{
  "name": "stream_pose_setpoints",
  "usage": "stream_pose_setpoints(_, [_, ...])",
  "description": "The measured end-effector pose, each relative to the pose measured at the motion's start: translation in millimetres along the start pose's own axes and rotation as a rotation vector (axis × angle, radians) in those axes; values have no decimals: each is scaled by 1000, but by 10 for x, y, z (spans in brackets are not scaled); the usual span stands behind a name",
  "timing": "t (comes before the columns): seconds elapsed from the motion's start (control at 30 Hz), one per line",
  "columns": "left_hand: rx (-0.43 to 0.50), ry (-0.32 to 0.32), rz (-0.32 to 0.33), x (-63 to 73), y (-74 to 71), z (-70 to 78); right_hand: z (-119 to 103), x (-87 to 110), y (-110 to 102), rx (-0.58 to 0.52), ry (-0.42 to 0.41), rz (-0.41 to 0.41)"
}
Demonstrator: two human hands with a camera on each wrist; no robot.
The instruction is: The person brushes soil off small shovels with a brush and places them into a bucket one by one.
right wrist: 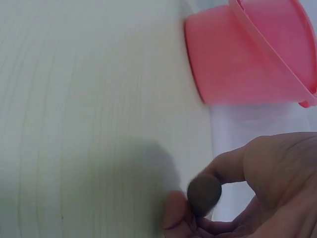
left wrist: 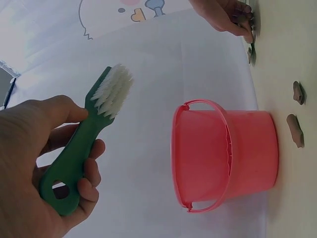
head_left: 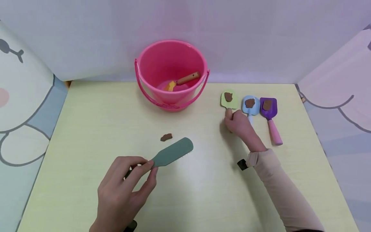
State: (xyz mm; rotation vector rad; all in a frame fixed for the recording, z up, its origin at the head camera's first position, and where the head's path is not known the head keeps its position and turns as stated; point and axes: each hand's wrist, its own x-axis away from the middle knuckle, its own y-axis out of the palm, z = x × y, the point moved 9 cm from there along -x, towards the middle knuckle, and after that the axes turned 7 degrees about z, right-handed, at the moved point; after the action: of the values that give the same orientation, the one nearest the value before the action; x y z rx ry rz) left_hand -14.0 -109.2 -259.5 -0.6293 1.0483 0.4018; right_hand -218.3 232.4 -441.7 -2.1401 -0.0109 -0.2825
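Note:
My left hand (head_left: 124,190) holds a green brush (left wrist: 74,148) by its handle, above the table. White bristles (left wrist: 114,91) show in the left wrist view; in the head view they are hidden under the brush's flat back. At the right, my right hand (head_left: 239,122) grips the handle of a light green toy shovel (head_left: 233,102), which has a brown piece (head_left: 228,96) on its blade. The handle's round brown end (right wrist: 204,194) shows between the fingers in the right wrist view. Just beyond the brush head, another brown piece (head_left: 166,137) lies on the table.
A pink bucket (head_left: 171,100) stands at the back, its handle lowered to the front. Inside lies a yellow tool with a wooden handle (head_left: 187,78). Beside my right hand are a blue shovel (head_left: 255,110) and a purple shovel (head_left: 272,111), each bearing a brown piece.

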Motion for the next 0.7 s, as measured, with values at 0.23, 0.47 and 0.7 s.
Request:
stream_pose_setpoints(0.23, [8,13,1,-10,15,5,33,1,45,84,-29,-85])
stream_pose_setpoints(0.47, [11,39,2,-44,54,29,-5,11,19,285,-76,-87])
stream_pose_setpoints(0.7, [21,62,6,-81,109,55,-56,-50,31,372,-98,-27])
